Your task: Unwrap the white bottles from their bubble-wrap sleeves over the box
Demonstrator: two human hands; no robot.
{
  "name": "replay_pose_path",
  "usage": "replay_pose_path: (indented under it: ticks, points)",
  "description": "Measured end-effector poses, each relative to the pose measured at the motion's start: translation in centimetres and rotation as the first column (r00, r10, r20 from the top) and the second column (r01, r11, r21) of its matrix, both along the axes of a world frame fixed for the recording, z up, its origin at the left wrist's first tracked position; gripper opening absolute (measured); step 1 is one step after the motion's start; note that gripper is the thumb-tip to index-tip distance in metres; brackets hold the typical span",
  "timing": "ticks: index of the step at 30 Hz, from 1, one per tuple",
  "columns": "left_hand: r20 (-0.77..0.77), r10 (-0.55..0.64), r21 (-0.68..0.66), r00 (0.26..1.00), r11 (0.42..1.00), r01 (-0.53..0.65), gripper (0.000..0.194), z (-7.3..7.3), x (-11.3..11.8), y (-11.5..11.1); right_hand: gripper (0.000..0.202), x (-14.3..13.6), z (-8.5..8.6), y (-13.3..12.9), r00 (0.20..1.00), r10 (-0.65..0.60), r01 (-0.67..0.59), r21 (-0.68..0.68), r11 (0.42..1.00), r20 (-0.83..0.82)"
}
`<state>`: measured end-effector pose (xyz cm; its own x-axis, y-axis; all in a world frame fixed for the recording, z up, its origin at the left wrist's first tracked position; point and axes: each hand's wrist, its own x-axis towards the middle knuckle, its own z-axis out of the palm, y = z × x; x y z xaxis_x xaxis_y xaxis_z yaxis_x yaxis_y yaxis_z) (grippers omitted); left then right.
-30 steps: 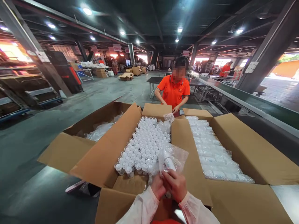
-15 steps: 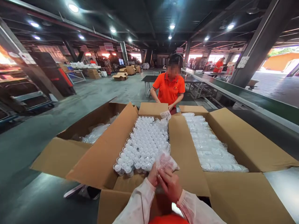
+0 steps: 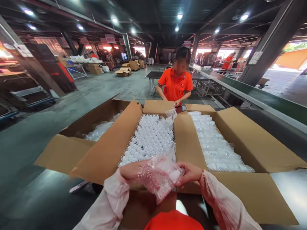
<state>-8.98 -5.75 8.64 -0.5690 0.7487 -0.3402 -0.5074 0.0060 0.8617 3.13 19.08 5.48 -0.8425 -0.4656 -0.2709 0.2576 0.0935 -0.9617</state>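
Both hands grip 1 crinkled clear plastic bubble-wrap bag [image 3: 160, 177] now: left hand [image 3: 131, 171] closed on its left side, right hand [image 3: 189, 173] pinching the right edge, the bag stretched between them just above the near flap of the middle brown cardboard box [image 3: 112, 150]. Behind it, that open box is packed with rows of small white-capped bottles [image 3: 150, 139]. Just right, a second open cardboard box [image 3: 242, 134] holds clear-wrapped white rolls [image 3: 216, 147]. Boxes sit on a dark glossy bench [image 3: 40, 198]. Across it, a person in an orange polo shirt [image 3: 176, 88] stands. Warehouse all round: grey concrete floor [image 3: 96, 92], dark steel columns [image 3: 268, 44], ceiling lamps. Hanging signs are too blurred to read.
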Motion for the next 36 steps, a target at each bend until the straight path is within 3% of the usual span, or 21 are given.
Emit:
replay_pose_path:
  ticks: [2,3,4,6,7,8,10,11,13,15,17,19,20,21,23,25,27,30,32,34,36]
  points:
    - [0.023,-0.118,0.048,0.993,0.992,0.117,0.072,0.9,-1.4,-1.9,0.043,0.7,-0.7,0.1,0.982,-0.164,0.165,0.007,0.986,-0.091]
    - [0.013,-0.095,0.1,0.995,0.991,0.094,0.077,0.9,-2.1,-2.6,0.042,1.1,-1.1,0.2,0.967,-0.223,0.226,0.009,0.974,-0.123]
    - [-0.013,0.006,0.168,1.0,0.986,-0.004,0.08,0.6,-2.5,-3.0,0.043,1.4,-1.5,0.4,0.951,-0.278,0.281,0.002,0.96,-0.135]
    - [-0.061,0.301,0.291,0.952,0.917,-0.271,0.077,-1.0,-2.4,-2.7,0.049,1.8,-2.4,0.6,0.905,-0.408,0.404,-0.052,0.913,-0.124]
    - [-0.073,0.399,0.329,0.914,0.875,-0.356,0.073,-2.1,-1.9,-1.8,0.053,1.9,-2.8,0.5,0.877,-0.468,0.46,-0.092,0.883,-0.109]
    - [-0.082,0.41,0.317,0.909,0.875,-0.366,0.07,-3.3,-1.0,-0.7,0.057,1.9,-3.2,0.3,0.85,-0.519,0.506,-0.132,0.852,-0.093]
    - [-0.052,0.178,0.255,0.983,0.954,-0.159,0.07,-5.5,1.2,2.1,0.062,1.6,-3.6,-0.3,0.824,-0.56,0.538,-0.189,0.822,-0.087]
    - [-0.045,0.102,0.254,0.994,0.963,-0.088,0.065,-6.3,2.2,3.4,0.063,1.4,-3.5,-0.6,0.832,-0.545,0.52,-0.196,0.832,-0.105]
    - [-0.065,0.086,0.238,0.994,0.969,-0.068,0.05,-7.3,3.6,5.3,0.058,1.0,-2.9,-0.9,0.857,-0.485,0.463,-0.154,0.873,-0.173]
    - [-0.105,0.154,0.198,0.982,0.971,-0.131,0.044,-7.3,3.8,5.9,0.041,0.7,-1.8,-0.7,0.83,-0.489,0.49,-0.066,0.869,-0.268]
    - [-0.14,0.175,0.156,0.975,0.976,-0.153,0.043,-6.7,3.1,5.6,0.031,0.5,-0.7,-0.3,0.722,-0.591,0.629,-0.015,0.778,-0.359]
    - [-0.159,0.146,0.143,0.976,0.982,-0.123,0.043,-6.1,2.4,5.1,0.031,0.4,0.1,0.1,0.607,-0.695,0.732,-0.069,0.678,-0.386]
    - [-0.166,0.125,0.141,0.978,0.985,-0.102,0.041,-5.9,2.1,4.9,0.038,0.4,0.3,0.1,0.598,-0.715,0.73,-0.123,0.673,-0.362]
    - [-0.172,0.109,0.139,0.979,0.987,-0.086,0.041,-5.7,1.9,4.8,0.05,0.4,0.4,0.0,0.635,-0.702,0.689,-0.174,0.703,-0.321]
    - [-0.183,0.075,0.14,0.98,0.989,-0.05,0.042,-5.4,1.8,4.7,0.07,0.4,0.3,-0.5,0.786,-0.566,0.524,-0.217,0.824,-0.251]
    - [-0.202,0.012,0.13,0.979,0.991,0.015,0.046,-5.4,2.0,4.7,0.063,0.6,-0.1,-1.2,0.87,-0.436,0.407,-0.163,0.899,-0.231]
    - [-0.252,-0.039,0.109,0.967,0.992,0.068,0.052,-5.7,2.0,4.4,0.041,0.7,-0.8,-1.9,0.848,-0.478,0.468,-0.099,0.878,-0.229]
    - [-0.404,-0.017,0.05,0.915,0.998,0.041,0.056,-6.4,1.8,4.0,0.038,0.9,-1.5,-2.5,0.75,-0.644,0.639,-0.082,0.765,-0.15]
    - [-0.472,-0.002,0.023,0.882,1.0,0.014,0.05,-7.1,1.7,3.9,0.04,1.0,-1.4,-2.5,0.759,-0.632,0.631,-0.063,0.773,-0.154]
    - [-0.477,-0.008,0.019,0.879,1.0,0.02,0.048,-7.7,1.6,3.9,0.038,1.1,-1.0,-2.3,0.771,-0.563,0.588,-0.005,0.809,-0.298]
    - [-0.476,-0.004,0.036,0.88,0.999,0.024,0.052,-8.2,1.7,4.0,0.026,1.2,-0.7,-2.0,0.727,-0.515,0.604,0.066,0.794,-0.454]
